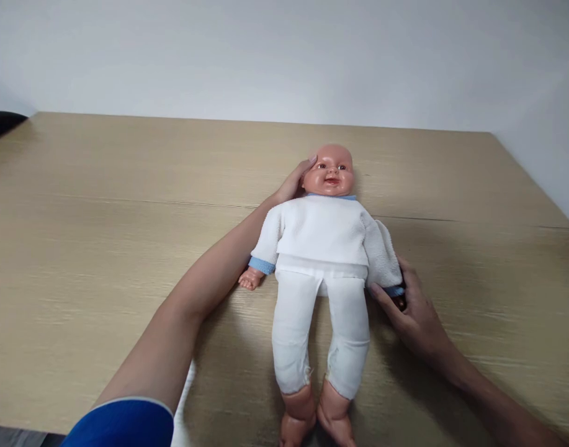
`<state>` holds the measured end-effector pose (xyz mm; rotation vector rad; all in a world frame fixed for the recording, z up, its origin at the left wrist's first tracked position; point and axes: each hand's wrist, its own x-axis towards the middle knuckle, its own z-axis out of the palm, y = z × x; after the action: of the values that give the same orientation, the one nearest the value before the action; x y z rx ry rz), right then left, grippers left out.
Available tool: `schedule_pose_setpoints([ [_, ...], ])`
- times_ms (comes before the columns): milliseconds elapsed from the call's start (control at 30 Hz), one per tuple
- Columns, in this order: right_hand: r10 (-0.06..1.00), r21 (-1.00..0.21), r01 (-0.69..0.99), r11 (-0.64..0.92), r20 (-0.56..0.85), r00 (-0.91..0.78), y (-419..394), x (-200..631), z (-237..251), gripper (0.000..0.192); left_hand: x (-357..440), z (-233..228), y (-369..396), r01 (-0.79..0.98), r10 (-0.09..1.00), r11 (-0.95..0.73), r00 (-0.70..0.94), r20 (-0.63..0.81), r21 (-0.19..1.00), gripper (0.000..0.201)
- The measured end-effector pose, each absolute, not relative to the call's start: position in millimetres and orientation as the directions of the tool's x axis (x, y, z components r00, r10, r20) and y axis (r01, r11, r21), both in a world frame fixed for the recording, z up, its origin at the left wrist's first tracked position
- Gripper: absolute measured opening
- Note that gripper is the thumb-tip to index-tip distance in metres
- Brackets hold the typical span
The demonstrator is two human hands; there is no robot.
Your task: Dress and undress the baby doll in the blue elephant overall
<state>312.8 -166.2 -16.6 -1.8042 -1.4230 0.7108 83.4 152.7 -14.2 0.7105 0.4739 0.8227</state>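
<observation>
A baby doll [322,233] lies face up, its head toward the far side of the table and its bare feet toward me. It wears a white long-sleeved top with blue collar and cuffs, and white trousers [296,323]. My left hand [299,178] cups the side of the doll's head [331,169], the thumb on its temple and the other fingers hidden behind. Around the blue cuff [394,290] of the sleeve on the right, my right hand [412,304] is wrapped, thumb in front. The doll's hand in that sleeve is mostly covered.
The wooden table [102,261] has a seam running across it behind the doll's shoulders. A pale wall [265,56] stands along its far edge. Something black [2,124] shows at the far left corner.
</observation>
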Motion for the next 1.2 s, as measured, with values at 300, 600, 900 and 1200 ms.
schedule_pose_setpoints([
  [300, 0.974, -0.806, 0.577, -0.130, 0.005, 0.226, -166, 314, -17, 0.094, 83, -18, 157, -0.493, 0.775, 0.501, 0.622, -0.115, 0.711, 0.059],
  [600, 0.972, -0.799, 0.589, -0.124, 0.020, 0.232, -166, 313, -15, 0.092, 82, -12, 150, -0.494, 0.769, 0.504, 0.630, -0.107, 0.708, 0.057],
  [900, 0.970, -0.786, 0.603, -0.136, 0.017, 0.241, -165, 313, -15, 0.093, 82, -10, 148, -0.485, 0.787, 0.463, 0.611, -0.092, 0.742, 0.047],
  [1200, 0.971, -0.796, 0.587, -0.146, -0.003, 0.238, -166, 314, -16, 0.093, 83, -5, 145, -0.499, 0.776, 0.507, 0.620, -0.119, 0.703, 0.064],
])
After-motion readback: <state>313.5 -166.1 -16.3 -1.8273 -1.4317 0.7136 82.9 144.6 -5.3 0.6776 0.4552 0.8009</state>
